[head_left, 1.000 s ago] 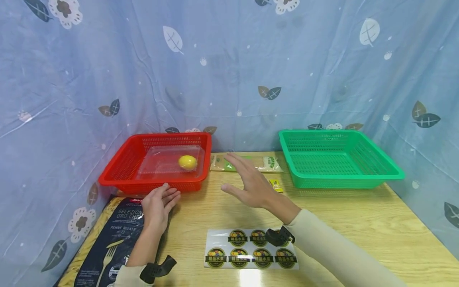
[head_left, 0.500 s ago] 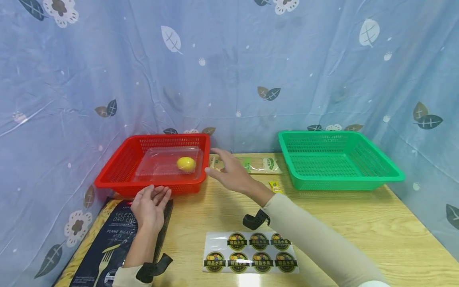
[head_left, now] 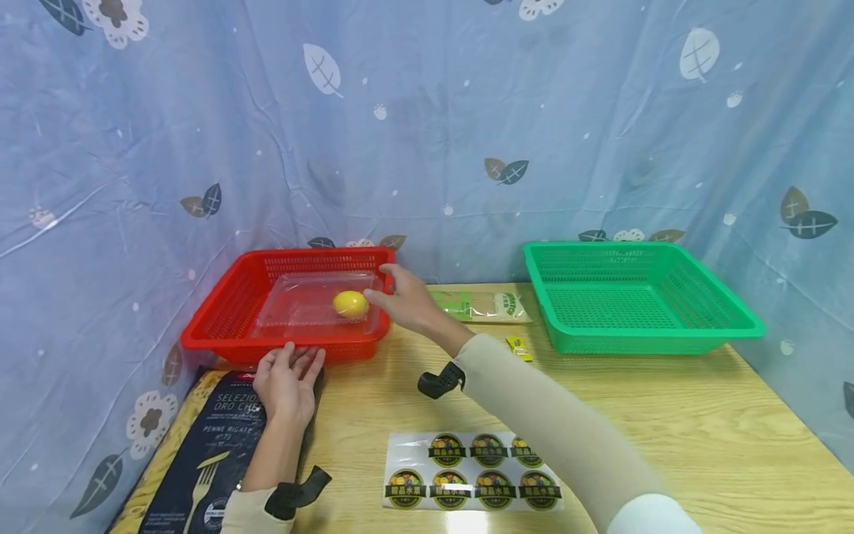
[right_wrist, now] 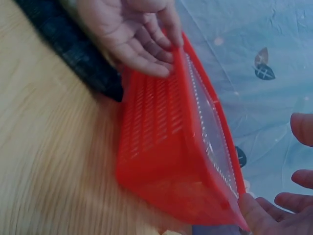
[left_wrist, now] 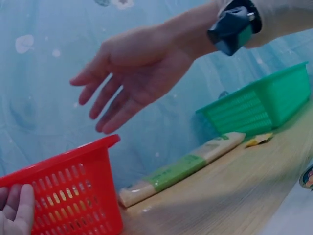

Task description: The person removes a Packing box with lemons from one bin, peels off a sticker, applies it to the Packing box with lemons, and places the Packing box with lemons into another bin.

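Note:
A red plastic basket point(head_left: 267, 344) stands at the back left. In it lies a clear plastic tray point(head_left: 296, 300), and a lemon point(head_left: 350, 304) sits at the tray's right side. My left hand point(head_left: 285, 391) is at the basket's front, its extended fingers against the outer wall below the rim, as the left wrist view also shows. Over the basket's right rim reaches my right hand point(head_left: 412, 302), fingers and thumb spread, the thumb close to the lemon in the head view. The left wrist view shows this right hand point(left_wrist: 139, 68) above the rim, holding nothing.
A black bag of penne point(head_left: 213, 445) lies at the front left. Between the baskets are a long noodle-like packet point(head_left: 487, 305) and a small yellow packet point(head_left: 519, 348). A green basket point(head_left: 657, 337) stands back right; a sticker sheet point(head_left: 410, 445) lies in front.
My right hand has moved left and forward from the middle of the table to above the red basket's right rim. My left hand stays at the basket's front.

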Demonstrator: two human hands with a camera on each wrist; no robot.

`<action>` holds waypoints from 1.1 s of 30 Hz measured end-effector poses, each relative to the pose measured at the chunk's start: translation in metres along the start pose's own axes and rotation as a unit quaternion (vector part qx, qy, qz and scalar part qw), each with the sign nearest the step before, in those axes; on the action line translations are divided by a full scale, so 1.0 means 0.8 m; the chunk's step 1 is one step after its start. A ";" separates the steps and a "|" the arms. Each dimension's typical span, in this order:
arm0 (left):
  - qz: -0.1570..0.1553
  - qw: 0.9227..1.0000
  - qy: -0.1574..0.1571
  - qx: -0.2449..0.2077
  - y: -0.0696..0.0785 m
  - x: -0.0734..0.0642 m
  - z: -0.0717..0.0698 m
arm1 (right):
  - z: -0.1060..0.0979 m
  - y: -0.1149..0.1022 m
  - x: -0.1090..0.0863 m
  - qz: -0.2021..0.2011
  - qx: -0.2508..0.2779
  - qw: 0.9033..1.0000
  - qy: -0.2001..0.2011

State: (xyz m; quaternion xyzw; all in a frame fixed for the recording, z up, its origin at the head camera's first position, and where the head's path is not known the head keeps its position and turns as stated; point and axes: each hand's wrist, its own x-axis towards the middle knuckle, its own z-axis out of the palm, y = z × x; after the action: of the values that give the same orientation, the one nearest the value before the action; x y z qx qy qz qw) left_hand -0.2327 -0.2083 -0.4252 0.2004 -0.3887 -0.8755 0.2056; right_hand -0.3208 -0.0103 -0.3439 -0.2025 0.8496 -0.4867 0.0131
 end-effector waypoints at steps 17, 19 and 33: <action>-0.017 1.000 -0.014 -0.023 0.004 -0.006 -0.010 | 0.075 -0.027 0.043 0.175 0.142 0.974 0.006; -0.014 1.000 -0.013 -0.024 0.003 -0.006 -0.009 | 0.080 -0.027 0.046 0.185 0.116 0.976 0.005; -0.009 0.999 -0.017 -0.028 0.000 -0.004 -0.003 | 0.098 -0.028 0.056 0.177 -0.122 0.977 0.007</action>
State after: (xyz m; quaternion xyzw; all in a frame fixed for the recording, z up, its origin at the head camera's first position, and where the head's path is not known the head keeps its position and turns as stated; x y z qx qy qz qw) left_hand -0.2287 -0.2083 -0.4260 0.1828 -0.3662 -0.8910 0.1964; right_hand -0.3369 -0.1006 -0.3584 -0.0453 0.9249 -0.3712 0.0686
